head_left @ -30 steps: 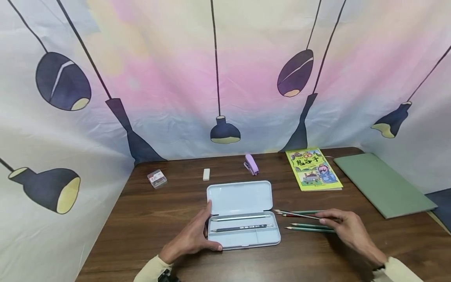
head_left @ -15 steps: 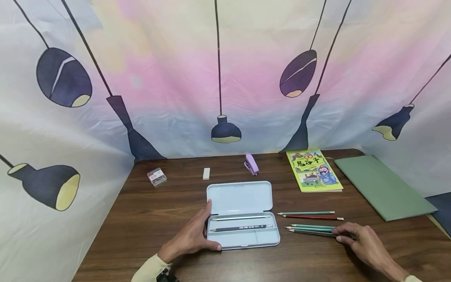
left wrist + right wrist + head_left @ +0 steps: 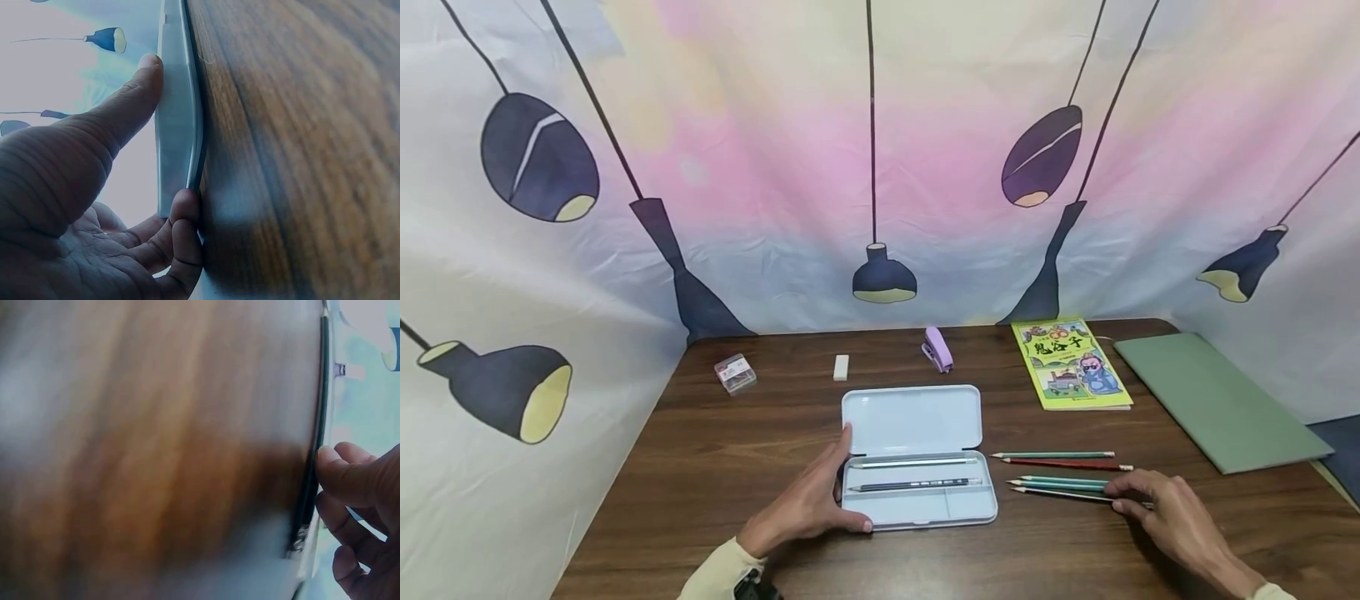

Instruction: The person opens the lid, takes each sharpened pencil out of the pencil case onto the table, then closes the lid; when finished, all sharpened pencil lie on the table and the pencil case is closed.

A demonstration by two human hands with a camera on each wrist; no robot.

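My left hand [image 3: 808, 508] braces the open pale-blue metal pencil case [image 3: 917, 454] on the wooden worktop [image 3: 715, 467], fingers curled round its left end, while just right of the case my right hand [image 3: 1172, 521] pinches the nearest green pencil [image 3: 1060, 493] — a loose pinch could roll it into the others.

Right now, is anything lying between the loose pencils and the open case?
Nothing visible: bare table separates the pencils from the case. The right hand touches the nearest pencil; the left hand holds the case's left end.
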